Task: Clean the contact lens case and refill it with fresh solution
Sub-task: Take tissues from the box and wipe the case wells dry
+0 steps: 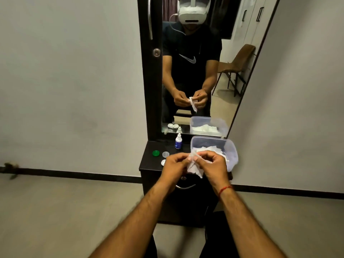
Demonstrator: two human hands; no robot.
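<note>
Both hands are raised in front of a small black dresser top (149, 162). My left hand (175, 165) and my right hand (212, 164) pinch one white tissue (193, 167) between their fingertips; its lower part hangs down. On the dresser, left of my hands, lie a green cap (156, 153), a clear lens case cup (165, 154) and a white piece (163, 162) partly hidden by my left hand. A small white solution bottle (178, 141) with a blue label stands upright at the back. Whether the tissue wraps anything is hidden.
A clear plastic box (232, 155) holding white tissues sits at the dresser's right end, just behind my right hand. A tall mirror (186, 71) rises behind it and reflects a person. The dresser drawer handle (185, 186) is below my hands. Bare floor lies on both sides.
</note>
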